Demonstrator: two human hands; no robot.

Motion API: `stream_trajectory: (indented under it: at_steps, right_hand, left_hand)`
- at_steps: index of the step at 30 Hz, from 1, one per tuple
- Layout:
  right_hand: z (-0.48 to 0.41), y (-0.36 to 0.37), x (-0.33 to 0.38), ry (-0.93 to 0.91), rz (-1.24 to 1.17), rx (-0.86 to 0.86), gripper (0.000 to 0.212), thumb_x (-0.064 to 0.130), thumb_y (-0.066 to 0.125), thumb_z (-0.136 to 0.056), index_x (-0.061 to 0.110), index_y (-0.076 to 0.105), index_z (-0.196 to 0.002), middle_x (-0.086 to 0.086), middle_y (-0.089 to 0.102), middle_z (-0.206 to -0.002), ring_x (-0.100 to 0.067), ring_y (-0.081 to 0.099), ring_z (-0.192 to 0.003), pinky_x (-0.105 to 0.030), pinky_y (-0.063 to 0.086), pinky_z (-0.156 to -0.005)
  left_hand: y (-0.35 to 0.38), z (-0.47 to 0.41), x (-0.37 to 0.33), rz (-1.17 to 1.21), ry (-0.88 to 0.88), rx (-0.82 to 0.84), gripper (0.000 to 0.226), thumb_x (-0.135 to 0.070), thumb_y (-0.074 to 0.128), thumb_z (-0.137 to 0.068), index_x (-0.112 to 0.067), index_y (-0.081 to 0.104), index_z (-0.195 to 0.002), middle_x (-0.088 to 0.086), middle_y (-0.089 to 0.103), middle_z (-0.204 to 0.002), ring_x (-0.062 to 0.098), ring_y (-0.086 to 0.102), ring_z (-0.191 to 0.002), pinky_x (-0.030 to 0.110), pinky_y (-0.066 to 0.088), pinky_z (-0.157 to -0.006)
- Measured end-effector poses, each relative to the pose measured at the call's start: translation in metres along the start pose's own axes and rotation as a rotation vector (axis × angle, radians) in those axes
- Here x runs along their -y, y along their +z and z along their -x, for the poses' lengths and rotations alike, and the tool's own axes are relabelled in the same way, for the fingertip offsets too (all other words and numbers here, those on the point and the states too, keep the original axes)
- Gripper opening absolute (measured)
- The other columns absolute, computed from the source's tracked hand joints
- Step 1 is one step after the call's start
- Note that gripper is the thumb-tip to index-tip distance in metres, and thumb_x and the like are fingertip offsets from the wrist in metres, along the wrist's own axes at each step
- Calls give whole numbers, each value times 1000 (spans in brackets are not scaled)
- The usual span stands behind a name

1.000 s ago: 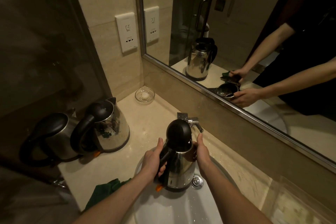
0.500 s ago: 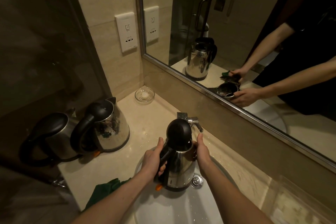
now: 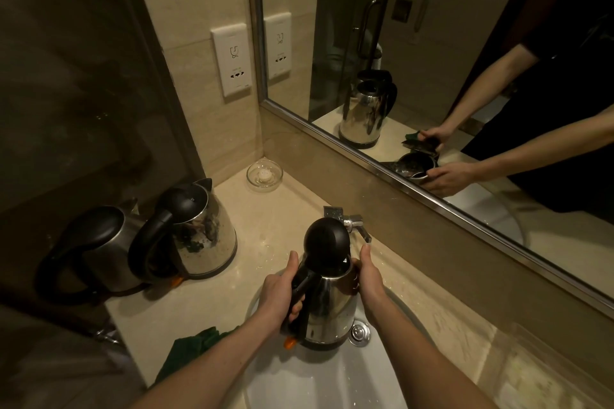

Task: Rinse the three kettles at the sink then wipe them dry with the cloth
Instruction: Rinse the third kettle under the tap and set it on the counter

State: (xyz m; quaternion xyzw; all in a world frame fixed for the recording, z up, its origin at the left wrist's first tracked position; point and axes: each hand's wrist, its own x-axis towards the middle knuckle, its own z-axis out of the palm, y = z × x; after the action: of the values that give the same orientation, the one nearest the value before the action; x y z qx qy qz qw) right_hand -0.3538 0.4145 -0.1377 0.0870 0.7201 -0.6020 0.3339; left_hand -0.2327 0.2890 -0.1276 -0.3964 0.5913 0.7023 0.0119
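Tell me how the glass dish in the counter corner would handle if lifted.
The glass dish is clear and thin-rimmed, so probably fragile. It looks small and shallow, likely light. Droplets on the counter suggest it may be slippery.

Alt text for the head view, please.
A person holds a steel kettle, lid open, at the sink: left hand on its handle, right hand on its side. Two more kettles stand on the counter at left; a green cloth lies beside the sink.
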Motion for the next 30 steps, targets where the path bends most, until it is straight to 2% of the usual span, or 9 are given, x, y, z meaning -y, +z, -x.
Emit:
stream_trajectory:
  at_steps: [3,6,12,17,23,30]
  right_hand:
    - [-1,1,1,1,11,-6,79,62,15,-96,6,69,-109,-7,68,-94,-17,60,-92,-32,36,-84]
    - [-2,1,1,-4,9,-4,80,62,15,-96,4,69,-107,-9,69,-98,-10,58,-84,-32,36,-84]
    - [-1,1,0,-11,-8,2,77,61,14,-96,7,69,-98,-8,67,-94,-8,56,-80,-34,37,-90]
    - [-2,1,-1,1,-8,6,79,60,15,-97,2,68,-111,-8,67,-94,-9,57,-79,-31,36,-82]
    - [-5,1,0,-9,-17,6,76,58,16,-98,2,67,-110,-5,66,-91,-9,56,-79,-33,36,-86]
    - [-5,1,-2,-5,-24,5,78,59,16,-97,2,67,-109,-8,68,-93,-11,58,-80,-32,38,-82]
  left_hand:
    - [0,0,-1,6,-4,-7,63,-69,40,-93,-13,50,-65,1,46,-44,15,41,-37,24,35,-40]
    - [1,0,-1,5,-7,-10,63,-68,40,-94,-13,49,-64,1,45,-43,15,40,-36,23,35,-40]
    - [0,0,-1,5,-2,-4,64,-68,40,-94,-12,50,-65,1,46,-44,16,41,-37,24,36,-40]
    - [-1,0,-2,9,1,-7,65,-68,40,-93,-10,51,-66,2,47,-44,16,41,-37,24,35,-40]
    - [0,2,-4,9,4,-16,65,-68,40,-94,-11,51,-63,2,47,-43,15,41,-36,24,35,-39]
    - [0,2,-4,6,15,-12,64,-67,39,-95,-11,51,-65,1,47,-43,15,41,-36,24,35,-40]
